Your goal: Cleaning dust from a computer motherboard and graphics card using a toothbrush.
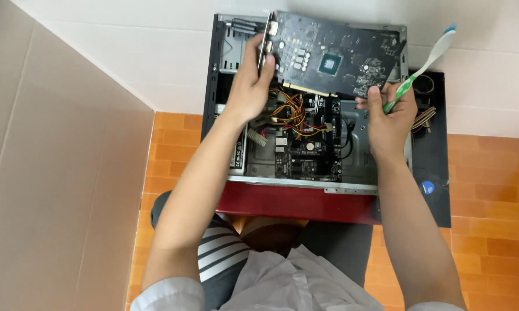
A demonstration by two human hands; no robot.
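Seen from overhead, seated on an orange tiled floor (501,190) beside a white wall (155,52). Left hand (249,86) clamped on the bracket end of a dark graphics card (328,55), thumb on the near face, fingers wrapped behind the metal bracket and hidden there. Right hand (389,118) pinching the card's lower right corner with thumb and fingertips while also closed on the green handle of a toothbrush (423,66); exact finger placement on that handle hard to make out. Card held in the air above the open computer case (225,115), bare circuit side up, a small square chip near its middle, long axis running left to right and tilted slightly down toward the right, bracket end at the left, gold edge connector along the lower side. Toothbrush pointing up and to the right, white and blue head at the top, well clear of the card. Far edge of the case hidden behind the card. Below it, a motherboard (305,150) with a tangle of red, yellow and orange cables (291,112), details too small to read. Dark side panel (432,167) lying flat at the right, partly covered by the right forearm. Red front edge of the case toward the knees; lap and white shirt cut off at the bottom.
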